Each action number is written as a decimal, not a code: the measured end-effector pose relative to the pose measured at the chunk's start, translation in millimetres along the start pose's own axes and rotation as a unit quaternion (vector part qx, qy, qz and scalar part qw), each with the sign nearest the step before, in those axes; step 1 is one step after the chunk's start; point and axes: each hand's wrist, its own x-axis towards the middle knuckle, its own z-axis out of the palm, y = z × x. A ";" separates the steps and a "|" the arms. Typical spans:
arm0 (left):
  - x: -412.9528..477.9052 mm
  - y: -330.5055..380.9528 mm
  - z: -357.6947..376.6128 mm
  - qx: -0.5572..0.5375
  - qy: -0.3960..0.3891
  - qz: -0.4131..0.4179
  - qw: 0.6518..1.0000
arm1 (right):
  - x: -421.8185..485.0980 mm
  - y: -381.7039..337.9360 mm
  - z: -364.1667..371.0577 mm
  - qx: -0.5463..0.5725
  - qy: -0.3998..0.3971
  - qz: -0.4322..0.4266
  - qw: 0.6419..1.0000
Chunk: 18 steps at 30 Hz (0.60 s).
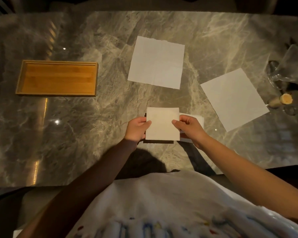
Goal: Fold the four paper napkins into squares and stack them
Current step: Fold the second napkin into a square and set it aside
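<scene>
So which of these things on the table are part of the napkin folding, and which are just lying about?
Part of the job:
- folded napkin, held by left hand and right hand
- second folded napkin beside it
- two flat napkins

Lying about:
- wooden tray
- glassware
- cork

Dim, warm light — small glare spots on the glossy grey marble worktop left of the hands; edges bend, corners dark.

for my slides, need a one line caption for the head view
Both hands, left hand and right hand, hold a folded napkin above a marble table.
</scene>
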 end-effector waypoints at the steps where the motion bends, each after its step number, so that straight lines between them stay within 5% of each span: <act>1: 0.7 -0.7 5.8 0.015 -0.001 0.003 1.000 | -1.5 3.8 -5.1 -0.002 0.008 -0.002 1.000; 18: 20.4 -18.2 76.3 0.200 -0.019 0.098 0.975 | 4.4 54.0 -51.4 -0.027 0.180 -0.095 0.979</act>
